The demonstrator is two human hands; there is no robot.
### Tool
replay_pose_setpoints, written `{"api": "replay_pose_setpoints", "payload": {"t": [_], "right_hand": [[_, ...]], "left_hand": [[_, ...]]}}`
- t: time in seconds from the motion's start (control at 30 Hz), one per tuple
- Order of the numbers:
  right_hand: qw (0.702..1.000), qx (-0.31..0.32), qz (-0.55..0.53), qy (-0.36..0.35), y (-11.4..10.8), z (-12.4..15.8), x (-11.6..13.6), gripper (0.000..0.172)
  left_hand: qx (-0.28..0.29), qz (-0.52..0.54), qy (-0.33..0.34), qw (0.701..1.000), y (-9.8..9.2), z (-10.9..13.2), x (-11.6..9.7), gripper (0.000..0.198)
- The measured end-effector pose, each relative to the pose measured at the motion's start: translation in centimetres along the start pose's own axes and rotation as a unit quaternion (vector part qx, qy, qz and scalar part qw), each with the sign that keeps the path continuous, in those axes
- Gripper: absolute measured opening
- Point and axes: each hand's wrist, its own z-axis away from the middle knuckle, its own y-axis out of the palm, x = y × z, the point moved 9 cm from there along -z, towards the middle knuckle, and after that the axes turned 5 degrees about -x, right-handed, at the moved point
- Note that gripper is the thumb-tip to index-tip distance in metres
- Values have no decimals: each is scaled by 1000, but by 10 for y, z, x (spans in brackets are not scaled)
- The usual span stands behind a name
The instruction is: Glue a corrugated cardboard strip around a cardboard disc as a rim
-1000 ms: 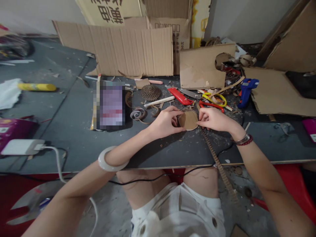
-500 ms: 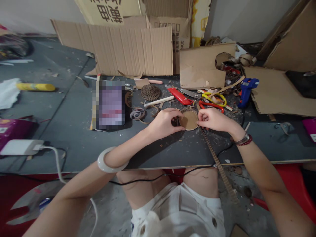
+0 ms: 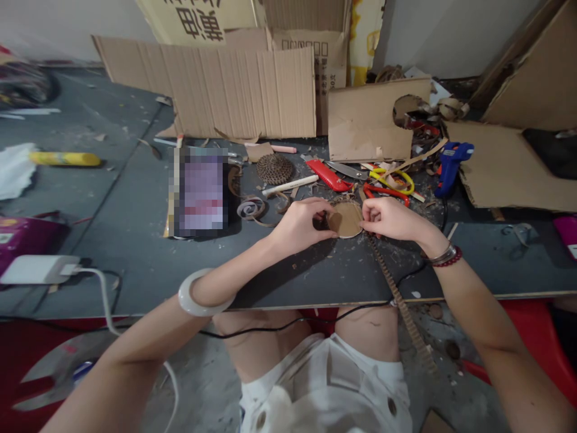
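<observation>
The left hand [image 3: 298,226] grips a cardboard disc [image 3: 347,220] at nine o'clock; the right hand [image 3: 388,218], at three, seems to pinch a corrugated strip [image 3: 392,281] trailing toward five.

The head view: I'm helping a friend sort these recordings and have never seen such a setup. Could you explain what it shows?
There is no machine here, just a person's two bare hands. The camera sits on the person's head, looking forward and down. On the dark table, the left hand holds a cardboard disc by its left side. The right hand pinches at the opposite edge, near a ridged strip that hangs over the table's front edge. Beyond the hands lie a coiled cardboard piece, a red cutter, scissors and a blue glue gun.
</observation>
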Motion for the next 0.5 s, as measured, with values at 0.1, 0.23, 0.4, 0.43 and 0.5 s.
{"api": "replay_pose_setpoints", "payload": {"t": [0.1,0.23,0.4,0.43,0.5], "right_hand": [[999,17,-24,14,1,2,1,14],[998,44,-47,12,1,6,5,17],[997,74,-21,-13,2,9,10,23],[997,78,-15,-17,2,10,11,24],[996,84,3,-27,1,11,16,25]], "left_hand": [[-1,-12,0,1000,1,1,0,35],[0,29,-16,999,3,2,4,34],[2,46,-26,999,5,3,7,33],[3,46,-27,999,5,3,7,34],[6,44,-30,999,5,2,7,34]]}}
